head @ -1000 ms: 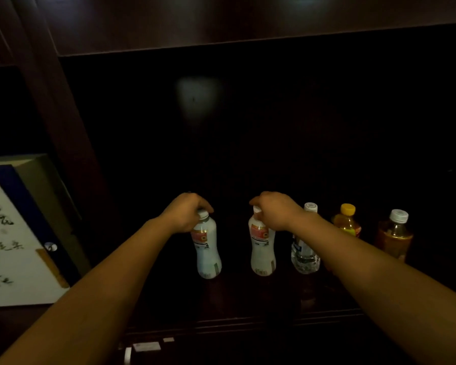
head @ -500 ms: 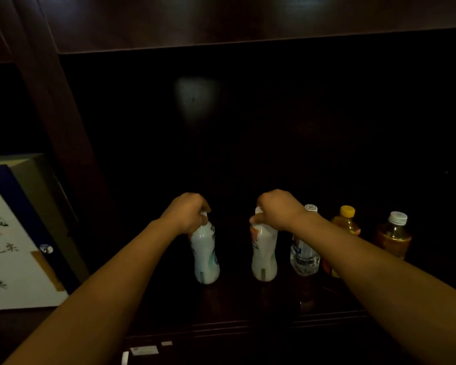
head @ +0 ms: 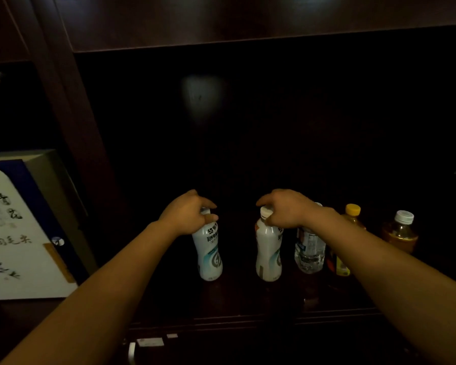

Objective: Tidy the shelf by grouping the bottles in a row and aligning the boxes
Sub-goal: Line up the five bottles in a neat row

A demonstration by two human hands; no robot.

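Two white drink bottles stand upright on the dark wooden shelf [head: 248, 299]. My left hand [head: 187, 214] grips the cap of the left white bottle [head: 209, 254]. My right hand [head: 284, 206] grips the cap of the right white bottle [head: 269, 254]. To the right in the same row stand a clear water bottle [head: 309, 248], partly behind my right forearm, a yellow-capped bottle [head: 352, 214] and a white-capped amber tea bottle [head: 400, 233].
A large box [head: 24, 227] with a white and blue front and calligraphy leans in the neighbouring compartment on the left, beyond a wooden upright [head: 71, 114]. The shelf's back is dark. Small white labels [head: 149, 342] sit below the front edge.
Both white bottles have been turned about their axes under my hands: the red label parts rotated away and grey-blue print now faces me. The bottles stay in about the same spots.
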